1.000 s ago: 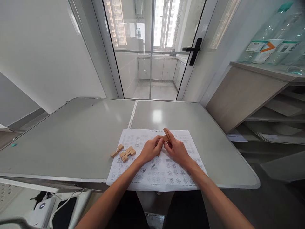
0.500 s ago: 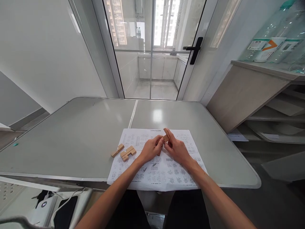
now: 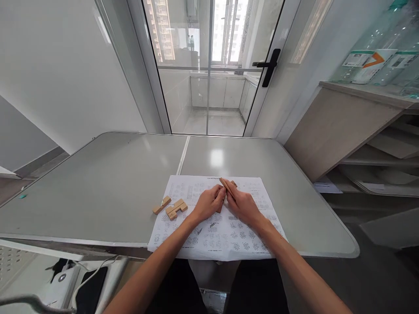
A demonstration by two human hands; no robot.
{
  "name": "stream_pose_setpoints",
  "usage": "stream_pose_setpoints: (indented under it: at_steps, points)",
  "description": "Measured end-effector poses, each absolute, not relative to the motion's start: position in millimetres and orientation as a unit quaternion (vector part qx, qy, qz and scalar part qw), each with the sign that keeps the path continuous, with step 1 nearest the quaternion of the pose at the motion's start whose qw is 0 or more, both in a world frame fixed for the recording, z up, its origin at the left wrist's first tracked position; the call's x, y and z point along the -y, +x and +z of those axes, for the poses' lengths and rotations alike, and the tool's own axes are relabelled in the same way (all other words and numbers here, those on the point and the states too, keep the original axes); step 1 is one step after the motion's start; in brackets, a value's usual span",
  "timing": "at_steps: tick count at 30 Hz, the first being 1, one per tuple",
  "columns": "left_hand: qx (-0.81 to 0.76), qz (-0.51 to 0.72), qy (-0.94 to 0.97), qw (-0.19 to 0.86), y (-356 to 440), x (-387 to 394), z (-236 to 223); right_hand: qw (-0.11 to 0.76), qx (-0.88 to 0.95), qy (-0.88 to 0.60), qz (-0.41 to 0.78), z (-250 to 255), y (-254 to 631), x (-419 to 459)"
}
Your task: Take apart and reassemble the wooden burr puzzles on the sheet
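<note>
My left hand (image 3: 208, 204) and my right hand (image 3: 241, 203) meet over a printed paper sheet (image 3: 216, 235) on the grey table (image 3: 98, 183). Both hands are closed on a small assembly of wooden puzzle pieces (image 3: 226, 187); only its top ends show above my fingers. To the left of my left hand lie a notched wooden block (image 3: 176, 209) on the sheet's edge and a smaller wooden piece (image 3: 161, 205) on the bare table.
A glass door with a black handle (image 3: 268, 66) stands behind the table. A wooden shelf unit (image 3: 356, 135) with plastic bottles (image 3: 376, 52) on top is at the right. Below the table's left front edge are a white device (image 3: 62, 279) and cables.
The wooden pieces in my hands have turned a little and sit lower between my fingers. My hands have closed slightly together. The loose pieces on the table have not moved.
</note>
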State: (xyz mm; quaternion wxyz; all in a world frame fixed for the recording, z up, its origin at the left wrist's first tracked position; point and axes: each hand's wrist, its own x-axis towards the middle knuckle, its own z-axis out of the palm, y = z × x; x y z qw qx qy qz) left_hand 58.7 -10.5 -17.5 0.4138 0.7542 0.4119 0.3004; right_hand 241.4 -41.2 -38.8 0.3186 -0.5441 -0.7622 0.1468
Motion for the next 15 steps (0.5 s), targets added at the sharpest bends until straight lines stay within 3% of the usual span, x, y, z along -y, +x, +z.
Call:
stream_pose_setpoints:
  at_steps: [15]
  points:
    - [-0.418,0.333,0.739,0.41,59.0,4.6,-25.3,0.353,0.743,-0.537,0.186,-39.0,244.6,41.0]
